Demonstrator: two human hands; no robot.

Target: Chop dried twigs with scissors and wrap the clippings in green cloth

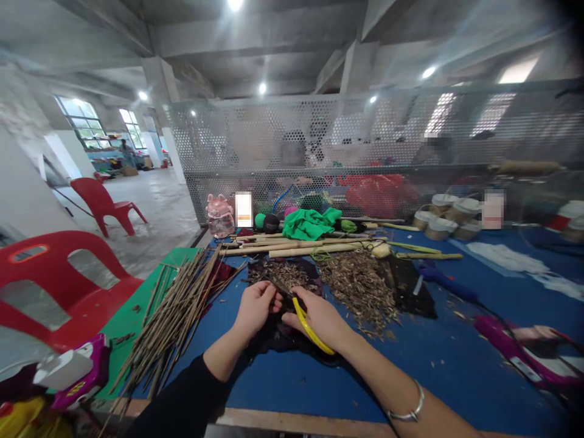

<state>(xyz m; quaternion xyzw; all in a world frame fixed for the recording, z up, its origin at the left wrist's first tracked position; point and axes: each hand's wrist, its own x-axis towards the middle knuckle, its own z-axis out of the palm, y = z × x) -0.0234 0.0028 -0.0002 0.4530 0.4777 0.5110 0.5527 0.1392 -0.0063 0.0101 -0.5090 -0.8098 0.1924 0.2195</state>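
My right hand is closed round yellow-handled shears above a dark cloth on the blue table. My left hand is pinched on a thin dark twig piece at the shears' blades. A heap of chopped twig bits lies just beyond my right hand. A bundle of long thin brown sticks lies to the left of my left hand.
Thick bamboo poles lie across the table's far side with a green cloth behind them. Lidded cups stand at the back right before a mesh fence. Red plastic chairs stand at left. A blue-handled tool lies at right.
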